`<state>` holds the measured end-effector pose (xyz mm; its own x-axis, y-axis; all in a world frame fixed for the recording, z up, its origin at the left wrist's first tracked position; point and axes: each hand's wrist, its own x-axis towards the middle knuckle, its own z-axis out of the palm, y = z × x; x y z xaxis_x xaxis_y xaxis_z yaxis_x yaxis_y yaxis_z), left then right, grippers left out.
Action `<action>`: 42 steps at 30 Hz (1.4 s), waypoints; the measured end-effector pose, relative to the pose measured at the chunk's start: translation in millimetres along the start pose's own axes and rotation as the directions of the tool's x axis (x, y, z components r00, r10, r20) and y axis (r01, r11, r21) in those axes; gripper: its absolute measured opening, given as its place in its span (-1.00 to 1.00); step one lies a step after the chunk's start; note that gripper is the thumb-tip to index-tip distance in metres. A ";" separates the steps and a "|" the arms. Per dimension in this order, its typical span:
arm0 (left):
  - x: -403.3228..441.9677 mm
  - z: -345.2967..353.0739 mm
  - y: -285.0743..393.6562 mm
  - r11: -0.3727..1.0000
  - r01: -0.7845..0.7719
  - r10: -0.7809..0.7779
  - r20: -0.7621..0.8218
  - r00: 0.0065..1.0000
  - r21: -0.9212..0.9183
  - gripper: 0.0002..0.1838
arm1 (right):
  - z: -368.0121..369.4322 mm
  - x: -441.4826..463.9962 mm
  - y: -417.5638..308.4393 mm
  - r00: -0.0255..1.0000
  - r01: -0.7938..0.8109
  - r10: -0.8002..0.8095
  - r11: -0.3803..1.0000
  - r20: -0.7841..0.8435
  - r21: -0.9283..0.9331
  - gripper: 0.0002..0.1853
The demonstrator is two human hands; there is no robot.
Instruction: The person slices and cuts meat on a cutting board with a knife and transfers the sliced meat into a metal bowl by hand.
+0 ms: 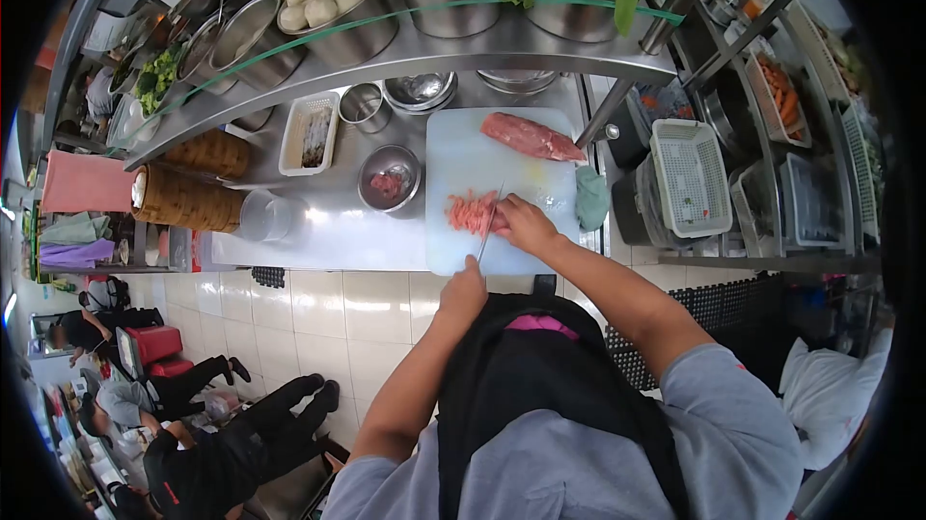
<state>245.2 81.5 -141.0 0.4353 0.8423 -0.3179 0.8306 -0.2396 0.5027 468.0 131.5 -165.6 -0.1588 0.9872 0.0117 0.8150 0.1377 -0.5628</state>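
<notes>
On the white cutting board [446, 149] lies a heap of chopped pink meat [467, 212]. My left hand [465, 294] is closed round the handle of a knife [484, 233], whose blade points away from me beside the heap. At the blade's right side, the bent fingers of my right hand [524, 224] press on a piece of meat, mostly hidden under them. A larger uncut piece of raw meat [531, 137] rests near the board's far edge. Left of the board stands a steel bowl [363, 194] with some meat inside.
A green cloth [592, 198] touches the board's right edge. Beyond stand steel bowls [446, 100] and a white basket [301, 120]. A steel shelf [415, 65] holding food containers spans above the counter. Several people are at the lower left, one in black [198, 462].
</notes>
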 end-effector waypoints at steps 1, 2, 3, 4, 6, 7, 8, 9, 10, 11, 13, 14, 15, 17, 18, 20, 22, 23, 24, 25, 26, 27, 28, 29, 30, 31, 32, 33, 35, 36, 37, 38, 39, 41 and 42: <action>7.0 4.6 1.2 1.000 0.002 -0.002 -0.002 1.000 -0.002 -0.77 | -0.1 -1.6 -1.6 1.000 0.003 -0.003 1.000 0.002 -0.001 -0.53; 15.7 8.1 3.2 0.999 0.033 -0.033 0.006 0.999 0.022 -0.79 | -2.1 -1.7 -2.3 1.000 -0.008 0.008 1.000 0.011 0.013 -0.55; 22.2 11.3 3.5 0.997 0.063 -0.063 0.011 0.998 0.044 -0.80 | -5.1 -0.5 -2.0 1.000 -0.015 0.015 1.000 0.019 0.023 -0.57; 24.3 12.6 1.3 0.997 0.063 -0.063 -0.004 0.998 0.038 -0.80 | -7.9 1.3 -2.4 1.000 -0.003 0.002 1.000 0.017 0.014 -0.57; 14.0 15.4 -9.4 1.000 -0.014 0.015 -0.038 0.999 0.016 -0.78 | -6.8 -2.9 -6.3 1.000 -0.019 0.019 0.998 -0.003 0.053 -0.62; 4.6 17.2 -14.1 1.000 -0.017 0.018 -0.041 0.999 0.018 -0.78 | -6.5 -4.7 -7.0 1.000 -0.018 0.018 0.999 -0.008 0.051 -0.62; -5.8 18.2 -19.6 1.000 -0.004 0.005 -0.015 1.000 0.028 -0.78 | -6.0 -5.7 -7.4 1.000 -0.022 0.023 0.997 -0.017 0.070 -0.62; -9.6 11.3 -21.0 0.999 0.007 -0.007 0.012 1.000 0.040 -0.78 | -7.3 -5.2 -8.0 0.999 -0.026 0.029 0.996 -0.030 0.090 -0.63; -9.3 3.5 -23.4 0.999 0.000 -0.001 0.013 1.000 0.046 -0.78 | -8.9 -5.6 -7.7 0.999 -0.030 0.033 0.995 -0.037 0.092 -0.63; -12.9 -3.0 -26.2 0.997 0.010 -0.011 0.022 1.000 0.075 -0.78 | -9.6 -8.0 -7.1 0.999 -0.026 0.030 0.995 -0.040 0.101 -0.63; -19.7 -23.7 -15.6 0.994 0.022 -0.025 0.035 0.999 0.104 -0.77 | -10.2 -10.2 -5.6 0.999 -0.025 0.030 0.993 -0.038 0.112 -0.62; -20.1 -33.6 -7.8 0.995 0.019 -0.022 0.039 0.999 0.095 -0.77 | -9.8 -10.9 -3.3 0.999 -0.023 0.026 0.995 -0.030 0.096 -0.62; -21.8 -40.2 -1.9 0.996 0.016 -0.020 0.042 0.999 0.087 -0.77 | -10.3 -11.0 -2.9 1.000 -0.018 0.019 0.997 -0.021 0.080 -0.62; -26.6 -42.5 7.0 0.995 0.032 -0.039 0.077 0.996 0.095 -0.77 | -11.7 -9.6 -4.1 1.000 -0.013 0.013 0.997 -0.012 0.079 -0.62; -27.1 -41.0 10.7 0.993 0.044 -0.055 0.109 0.993 0.105 -0.78 | -10.5 -8.6 -3.1 1.000 -0.007 0.008 0.997 -0.007 0.078 -0.63; -16.4 -21.7 10.1 0.995 0.053 -0.060 0.079 0.995 0.082 -0.77 | -7.5 -5.9 -0.4 1.000 0.004 -0.003 0.998 -0.018 0.064 -0.64; -1.7 -4.5 8.0 0.996 0.062 -0.065 0.050 0.997 0.057 -0.76 | -5.2 -5.8 -0.5 0.999 0.015 -0.014 0.999 -0.029 0.048 -0.64; 9.5 0.5 8.3 0.998 0.047 -0.048 0.026 0.999 0.036 -0.76 | -6.2 -5.1 -1.6 1.000 0.008 -0.008 0.999 -0.010 0.037 -0.64; 16.4 5.5 7.3 0.999 0.031 -0.031 -0.003 1.000 0.011 -0.75 | -8.7 -4.6 -2.2 1.000 0.005 -0.005 1.000 0.009 0.021 -0.64; 18.8 11.8 3.0 1.000 0.031 -0.031 -0.013 0.999 0.003 -0.75 | -10.1 -5.2 -1.8 1.000 0.013 -0.013 1.000 0.011 0.012 -0.64; 19.6 16.1 -2.9 1.000 0.027 -0.026 -0.013 1.000 0.017 -0.75 | -10.2 -6.6 -3.0 1.000 0.002 -0.002 0.999 0.001 0.039 -0.64; 19.8 15.9 -8.0 0.999 0.018 -0.018 -0.012 1.000 0.036 -0.75 | -9.9 -5.9 -3.4 1.000 -0.012 0.013 0.998 -0.015 0.068 -0.64; 14.4 12.0 -9.9 0.999 0.013 -0.012 -0.017 1.000 0.040 -0.75 | -9.6 -6.2 -3.0 1.000 -0.010 0.012 0.998 -0.023 0.066 -0.64; 4.6 9.4 -12.8 0.999 0.025 -0.026 0.021 0.999 0.040 -0.75 | -7.9 -8.8 -2.5 0.999 -0.013 0.015 0.997 -0.032 0.076 -0.64; -1.1 3.3 -13.7 0.998 0.038 -0.040 0.058 0.997 0.042 -0.75 | -7.2 -9.4 -1.4 0.999 -0.015 0.018 0.996 -0.040 0.087 -0.64; -4.2 -8.0 -11.3 0.998 0.034 -0.036 0.061 0.997 0.046 -0.75 | -6.7 -8.3 -0.1 0.999 -0.019 0.023 0.996 -0.045 0.090 -0.64; -10.3 -18.0 -8.8 0.996 0.046 -0.052 0.072 0.996 0.082 -0.75 | -4.8 -8.5 1.1 0.999 -0.023 0.026 0.997 -0.040 0.077 -0.64; -17.3 -26.5 -3.6 0.991 0.059 -0.069 0.083 0.994 0.117 -0.75 | -2.7 -9.7 1.5 0.999 -0.028 0.030 0.997 -0.033 0.065 -0.64; -27.5 -39.6 10.5 0.990 0.057 -0.071 0.108 0.992 0.131 -0.75 | -0.7 -9.9 1.8 0.999 -0.035 0.036 0.998 -0.028 0.052 -0.64; -28.2 -42.7 14.0 0.988 0.054 -0.072 0.121 0.990 0.145 -0.75 | -0.9 -8.8 2.5 0.999 -0.032 0.033 0.999 -0.028 0.034 -0.65; -25.2 -37.0 13.0 0.988 0.055 -0.073 0.121 0.990 0.144 -0.75 | -1.4 -8.3 2.8 0.999 -0.031 0.032 0.999 -0.027 0.034 -0.65; -19.7 -25.7 10.5 0.994 0.045 -0.055 0.100 0.993 0.104 -0.75 | -1.4 -7.8 2.4 0.999 -0.027 0.028 0.999 -0.046 0.035 -0.65; -15.3 -13.4 6.7 0.997 0.036 -0.041 0.079 0.996 0.065 -0.74 | -0.2 -8.2 1.4 0.998 -0.022 0.025 0.999 -0.064 0.037 -0.66; 5.4 11.4 -0.4 0.998 0.031 -0.033 0.039 0.999 0.047 -0.75 | -2.2 -8.5 1.6 1.000 -0.022 0.023 0.999 -0.016 0.028 -0.64; 13.0 15.0 -0.1 0.999 0.016 -0.016 -0.011 1.000 0.028 -0.76 | -4.4 -6.7 2.8 1.000 -0.018 0.018 1.000 0.022 0.009 -0.62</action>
<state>255.9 85.2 -157.2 0.4182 0.8512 -0.3171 0.8471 -0.2393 0.4746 473.8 125.6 -163.6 -0.1563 0.9876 -0.0166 0.8124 0.1189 -0.5708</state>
